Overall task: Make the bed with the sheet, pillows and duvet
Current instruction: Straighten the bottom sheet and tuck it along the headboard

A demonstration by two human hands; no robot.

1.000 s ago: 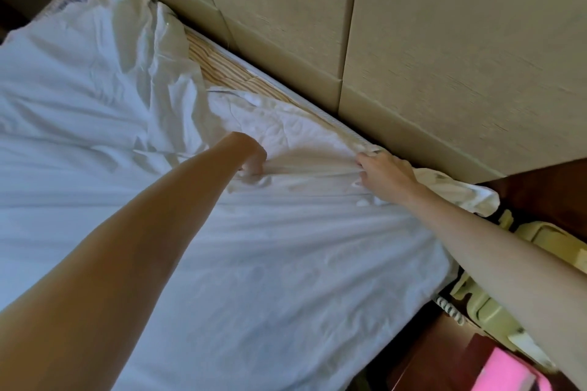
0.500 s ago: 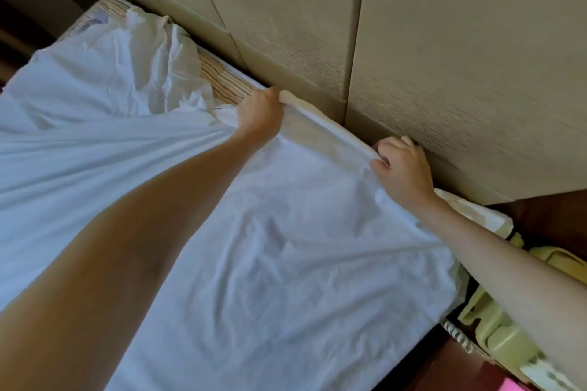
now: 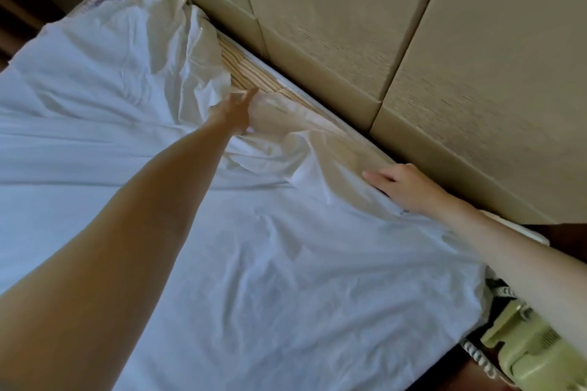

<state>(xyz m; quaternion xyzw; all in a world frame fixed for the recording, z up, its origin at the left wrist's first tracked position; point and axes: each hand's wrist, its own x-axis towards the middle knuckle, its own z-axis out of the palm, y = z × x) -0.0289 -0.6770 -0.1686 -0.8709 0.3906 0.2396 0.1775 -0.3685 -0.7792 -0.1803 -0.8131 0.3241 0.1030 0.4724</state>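
**Sheet spread over the mattress, both hands at the headboard edge**

Head camera: A white sheet (image 3: 222, 247) covers most of the mattress (image 3: 251, 73), whose striped top shows bare along the far edge beside the padded headboard (image 3: 349, 25). The sheet is rumpled and bunched toward the far left corner and lies smoother in the near part.

The left hand (image 3: 236, 111) reaches out to the sheet's far edge, fingers stretched forward and fairly straight; it is blurred, so whether it pinches the cloth cannot be told.

The right hand (image 3: 403, 186) lies flat on the sheet just beside the headboard, fingers straight and close together, pressing the cloth down at the mattress edge.

At the lower right, beside the bed, stands a pale yellow-green telephone (image 3: 533, 352) with a coiled cord.
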